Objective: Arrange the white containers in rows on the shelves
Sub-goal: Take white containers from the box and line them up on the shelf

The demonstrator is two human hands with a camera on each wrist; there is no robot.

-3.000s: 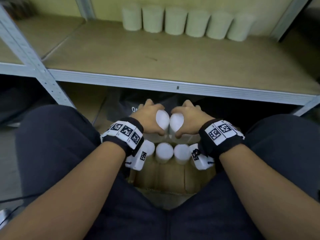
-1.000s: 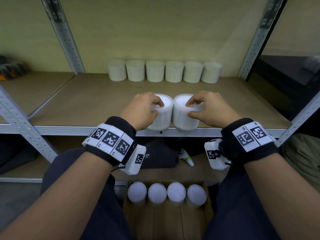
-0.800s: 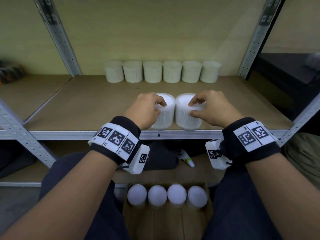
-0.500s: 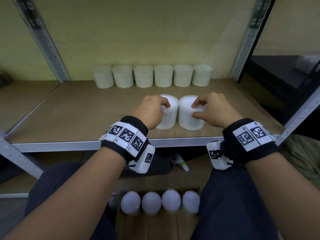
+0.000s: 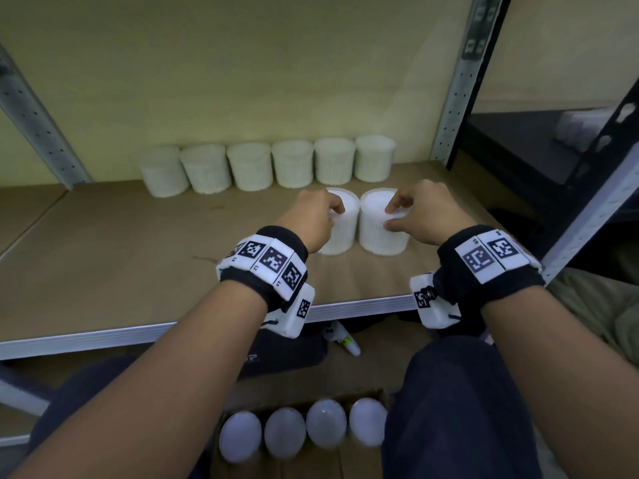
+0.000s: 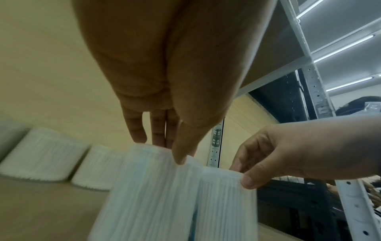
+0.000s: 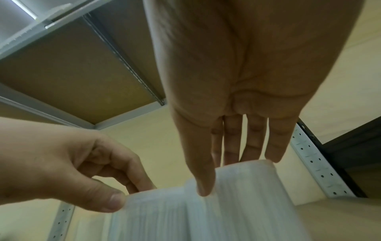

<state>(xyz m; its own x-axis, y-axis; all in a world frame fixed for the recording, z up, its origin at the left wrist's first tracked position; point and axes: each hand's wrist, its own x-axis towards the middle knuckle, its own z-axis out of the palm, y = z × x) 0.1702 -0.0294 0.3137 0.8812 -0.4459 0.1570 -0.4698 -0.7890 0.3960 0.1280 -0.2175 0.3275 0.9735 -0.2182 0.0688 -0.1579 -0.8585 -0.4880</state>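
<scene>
Two white ribbed containers stand side by side on the wooden shelf (image 5: 138,257), a little in front of the right end of a back row of several like ones (image 5: 269,167). My left hand (image 5: 333,216) pinches the top rim of the left container (image 5: 340,236) with thumb and fingertips. My right hand (image 5: 392,216) pinches the rim of the right container (image 5: 382,236) the same way. The left wrist view shows the left hand (image 6: 167,151) on its container (image 6: 148,187). The right wrist view shows the right hand (image 7: 226,176) on its container (image 7: 247,203). Both are blurred, so I cannot tell whether the bases touch the board.
A cardboard box (image 5: 311,470) between my knees holds several more white containers (image 5: 301,433). A grey perforated post (image 5: 453,98) bounds the shelf on the right, another post (image 5: 38,126) on the left. A dark bag (image 5: 287,354) and a small bottle (image 5: 342,340) lie on the lower shelf.
Three seconds ago both hands gripped these containers at the box. Over the last second they have carried the pair from the shelf's front edge back towards the row.
</scene>
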